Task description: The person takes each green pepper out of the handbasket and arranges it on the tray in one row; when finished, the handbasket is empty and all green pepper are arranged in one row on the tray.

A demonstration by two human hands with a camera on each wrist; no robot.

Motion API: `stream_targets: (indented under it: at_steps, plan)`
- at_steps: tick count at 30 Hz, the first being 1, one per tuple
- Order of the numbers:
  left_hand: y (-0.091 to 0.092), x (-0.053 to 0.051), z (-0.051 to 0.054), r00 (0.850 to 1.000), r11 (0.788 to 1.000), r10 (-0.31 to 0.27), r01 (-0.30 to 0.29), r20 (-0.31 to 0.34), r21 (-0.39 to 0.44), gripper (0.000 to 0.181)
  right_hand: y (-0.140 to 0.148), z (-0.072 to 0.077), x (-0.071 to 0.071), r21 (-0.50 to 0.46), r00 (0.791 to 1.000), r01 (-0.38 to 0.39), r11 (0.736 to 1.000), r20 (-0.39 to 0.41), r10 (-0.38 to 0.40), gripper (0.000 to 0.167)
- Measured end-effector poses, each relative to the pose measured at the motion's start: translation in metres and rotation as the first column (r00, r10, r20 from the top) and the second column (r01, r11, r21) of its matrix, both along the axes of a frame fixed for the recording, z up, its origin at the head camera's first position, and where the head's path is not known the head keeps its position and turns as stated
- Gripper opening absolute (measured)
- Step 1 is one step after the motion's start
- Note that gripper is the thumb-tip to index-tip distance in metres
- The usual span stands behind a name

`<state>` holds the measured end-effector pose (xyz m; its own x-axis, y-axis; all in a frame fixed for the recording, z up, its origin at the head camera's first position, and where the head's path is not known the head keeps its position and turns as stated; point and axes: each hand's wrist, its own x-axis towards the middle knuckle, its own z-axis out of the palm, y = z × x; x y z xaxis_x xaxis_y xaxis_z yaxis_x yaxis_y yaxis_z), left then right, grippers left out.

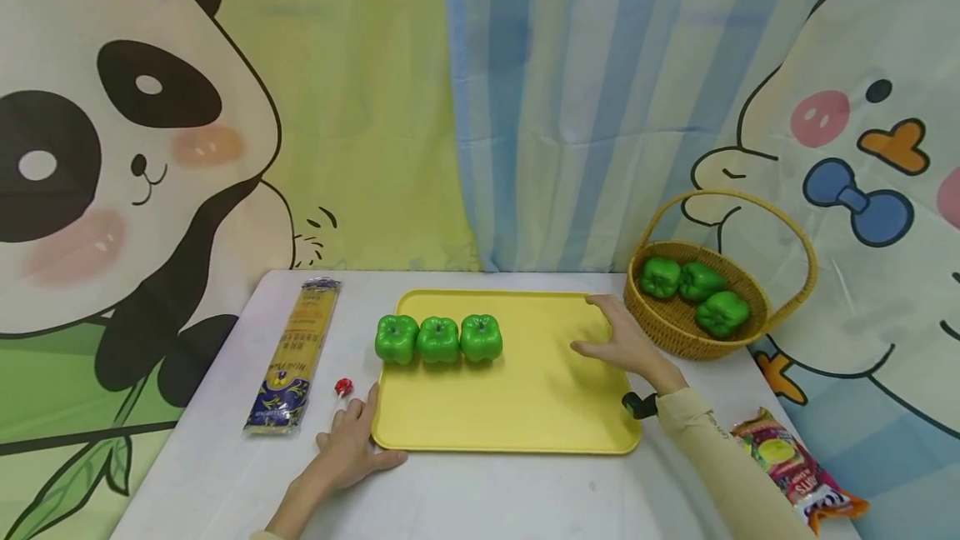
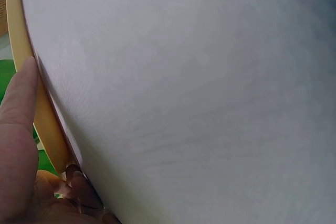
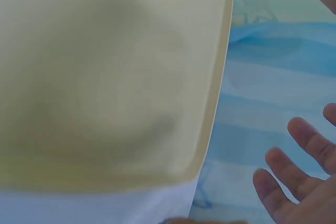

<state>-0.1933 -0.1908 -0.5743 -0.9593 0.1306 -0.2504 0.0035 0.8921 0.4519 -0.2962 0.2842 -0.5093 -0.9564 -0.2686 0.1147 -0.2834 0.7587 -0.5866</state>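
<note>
Left hand (image 1: 348, 446) is on the near-left corner of the yellow tray (image 1: 517, 411): thumb along the near edge, index along the left edge, wide spread, touching the rim rather than wrapped round it. Left wrist view shows one straight digit lying against that rim. Right hand (image 1: 630, 348) is over the tray's right edge, thumb and fingers wide apart, holding nothing.

Three green peppers (image 1: 438, 340) sit in a row toward the tray's far-left; leftmost is right at the left rim, neighbours touching or nearly so. Wide stretch of tray floor from the third one to the right thumb, plus a full-width band in front of the row.

Basket (image 1: 667, 336) is just beyond the right hand at the table's (image 1: 510, 498) far-right edge, handle up, three more peppers (image 1: 722, 314) inside. Tight on that side: snack bag (image 1: 798, 469) beside the right forearm. Left side: noodle pack (image 1: 292, 357), with red candy (image 1: 343, 387) near the left fingers.
</note>
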Motion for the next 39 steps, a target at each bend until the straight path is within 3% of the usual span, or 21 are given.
stream_targets:
  at_steps: [8,19,31,39]
  plan:
    - [0.0,0.0,0.002,1.0,1.0,0.004,-0.004,-0.012,0.0,0.131,0.039,0.006,0.009,0.018,0.994,0.086,0.996,-0.075,-0.085,0.086]
    - [-0.002,0.001,0.002,1.0,1.0,0.0,0.0,-0.01,0.005,0.132,0.084,0.017,0.017,-0.01,0.958,0.236,0.972,-0.165,-0.235,0.08]
    - [-0.001,0.001,0.0,1.0,1.0,0.001,-0.001,0.009,0.023,0.132,0.136,0.019,0.025,-0.024,0.927,0.352,0.936,-0.127,-0.352,0.086]
    - [-0.001,0.0,-0.001,1.0,1.0,-0.001,0.001,0.008,0.017,0.132,0.157,0.012,0.028,-0.047,0.912,0.382,0.923,-0.14,-0.385,0.081]
